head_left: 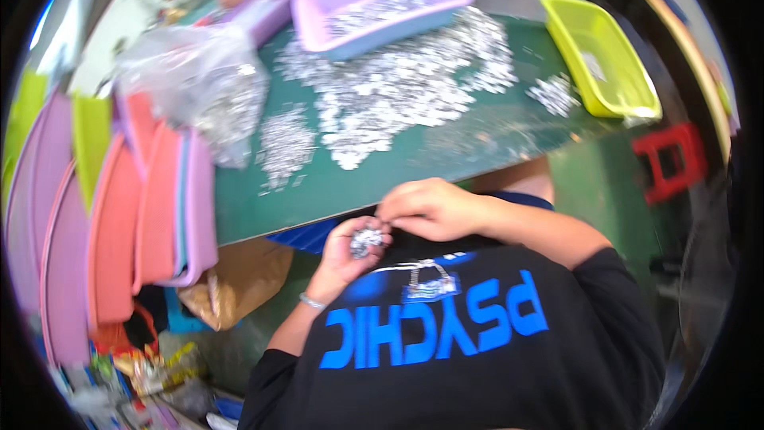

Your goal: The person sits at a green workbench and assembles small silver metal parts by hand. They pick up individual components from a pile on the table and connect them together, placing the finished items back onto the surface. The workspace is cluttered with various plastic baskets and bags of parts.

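Observation:
My left hand [341, 253] is cupped palm up just off the near edge of the green table, its fingers curled around a small heap of silvery metal pieces [367, 242]. My right hand [430, 205] is beside it, thumb and fingers pinched together close to the left fingertips. Whatever sits in that pinch is too small to make out. On the table [485, 143] in front lies a wide pile of flat, whitish-silver pieces [390, 103]. To its left is a smaller pile of thinner silvery pieces [287, 146].
A purple and blue bin [442, 1] holding more pieces stands behind the pile. At right are a yellow-green bin [619, 72] and a small heap [554, 95]. A clear plastic bag [187, 64] and stacked coloured bins [115, 231] crowd the left. A red stool [688, 151] stands far right.

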A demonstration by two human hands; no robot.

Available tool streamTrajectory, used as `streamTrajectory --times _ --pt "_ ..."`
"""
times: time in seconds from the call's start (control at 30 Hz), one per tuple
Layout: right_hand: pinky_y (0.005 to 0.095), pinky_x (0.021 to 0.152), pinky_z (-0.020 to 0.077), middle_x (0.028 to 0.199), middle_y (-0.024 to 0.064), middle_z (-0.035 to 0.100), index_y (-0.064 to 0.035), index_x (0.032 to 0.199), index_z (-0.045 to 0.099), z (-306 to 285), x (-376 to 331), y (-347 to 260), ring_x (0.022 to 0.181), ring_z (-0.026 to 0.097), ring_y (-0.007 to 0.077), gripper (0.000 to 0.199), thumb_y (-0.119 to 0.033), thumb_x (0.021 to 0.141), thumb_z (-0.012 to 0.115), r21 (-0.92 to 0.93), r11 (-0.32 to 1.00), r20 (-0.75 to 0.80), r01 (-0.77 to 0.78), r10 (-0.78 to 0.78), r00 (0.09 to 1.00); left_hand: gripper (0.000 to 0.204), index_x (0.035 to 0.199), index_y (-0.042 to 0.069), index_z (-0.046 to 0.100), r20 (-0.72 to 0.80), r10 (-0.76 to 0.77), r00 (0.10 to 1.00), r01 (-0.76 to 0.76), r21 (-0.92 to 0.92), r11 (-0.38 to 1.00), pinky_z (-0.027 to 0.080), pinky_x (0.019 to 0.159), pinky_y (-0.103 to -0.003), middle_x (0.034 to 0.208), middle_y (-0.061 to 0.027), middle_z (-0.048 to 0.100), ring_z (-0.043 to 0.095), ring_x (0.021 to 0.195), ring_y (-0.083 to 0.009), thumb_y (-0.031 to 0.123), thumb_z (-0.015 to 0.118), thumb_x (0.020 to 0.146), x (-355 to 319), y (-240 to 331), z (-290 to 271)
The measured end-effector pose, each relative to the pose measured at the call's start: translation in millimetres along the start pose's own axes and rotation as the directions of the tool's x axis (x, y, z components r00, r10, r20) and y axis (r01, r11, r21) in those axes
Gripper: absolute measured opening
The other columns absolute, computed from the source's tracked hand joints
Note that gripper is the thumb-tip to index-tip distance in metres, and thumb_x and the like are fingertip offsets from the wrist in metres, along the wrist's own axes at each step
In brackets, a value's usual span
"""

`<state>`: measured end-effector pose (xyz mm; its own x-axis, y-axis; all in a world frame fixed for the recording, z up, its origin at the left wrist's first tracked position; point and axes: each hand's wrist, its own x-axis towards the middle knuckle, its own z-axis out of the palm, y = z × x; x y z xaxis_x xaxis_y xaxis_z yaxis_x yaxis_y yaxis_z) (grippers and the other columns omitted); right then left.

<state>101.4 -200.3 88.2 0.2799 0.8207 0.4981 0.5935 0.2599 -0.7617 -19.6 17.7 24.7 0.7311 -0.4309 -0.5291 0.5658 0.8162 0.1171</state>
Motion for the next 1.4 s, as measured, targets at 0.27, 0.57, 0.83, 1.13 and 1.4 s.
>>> streamTrajectory --times 0.27,0.57,0.83,1.13,1.4 --pt "0.0328 0.075 0.0542 0.098 0.0113 0.070 -0.0013 0.100 0.068 -21 -1 -2 0.088 0.068 0.0264 0.014 0.000 0.087 0.063 -0.016 0.993 -0.138 -0.116 0.113 0.984 0.025 0.090 0.000 0.059 0.057 0.196 0.979 -0.188 -0.122 0.975 0.041 0.042 -0.020 0.095 -0.0143 0.054 0.050 0.074 -0.0192 0.023 0.053 0.098 -64 3 49" --pt "0.0323 0.077 0.0542 0.099 0.0111 0.070 -0.0008 0.099 0.068 -24 -5 6 0.089 0.068 0.0262 0.016 0.003 0.085 0.063 0.038 0.993 -0.150 -0.114 0.119 0.982 0.016 0.095 0.000 0.056 0.333 0.358 0.873 -0.384 0.014 0.923 0.045 0.043 -0.021 0.096 -0.0146 0.059 0.059 0.081 -0.0233 0.015 0.057 0.089 -43 197 178" --pt "0.0345 0.079 0.0543 0.099 0.0121 0.069 -0.0007 0.101 0.067 -28 -5 2 0.091 0.067 0.0284 0.016 0.002 0.085 0.063 0.028 0.992 -0.136 -0.123 0.125 0.983 0.012 0.097 0.003 0.052 -0.005 0.802 0.598 -0.801 -0.038 0.597 0.039 0.043 -0.024 0.083 -0.0143 0.058 0.054 0.061 -0.0204 0.011 0.048 0.090 -86 445 265" --pt "0.0351 0.082 0.0536 0.103 0.0140 0.068 0.0004 0.104 0.066 -38 -5 2 0.095 0.067 0.0290 0.017 0.001 0.087 0.063 0.123 0.973 -0.094 -0.194 0.206 0.974 0.042 0.109 -0.001 0.067 -0.033 0.993 -0.115 0.185 0.981 0.054 0.047 0.085 -0.037 0.110 -0.0170 0.067 0.061 0.106 -0.0263 0.032 0.062 0.083 -69 462 204" --pt "0.0387 0.079 0.0545 0.099 0.0131 0.066 -0.0005 0.100 0.065 -45 15 5 0.092 0.065 0.0325 0.016 -0.002 0.084 0.064 -0.132 0.981 -0.085 -0.143 0.133 0.988 0.037 0.119 0.005 0.069 0.494 0.854 0.164 0.186 0.834 -0.519 0.051 0.085 -0.031 0.116 -0.0083 0.068 0.064 0.100 -0.0183 0.028 0.064 0.091 -62 409 229"
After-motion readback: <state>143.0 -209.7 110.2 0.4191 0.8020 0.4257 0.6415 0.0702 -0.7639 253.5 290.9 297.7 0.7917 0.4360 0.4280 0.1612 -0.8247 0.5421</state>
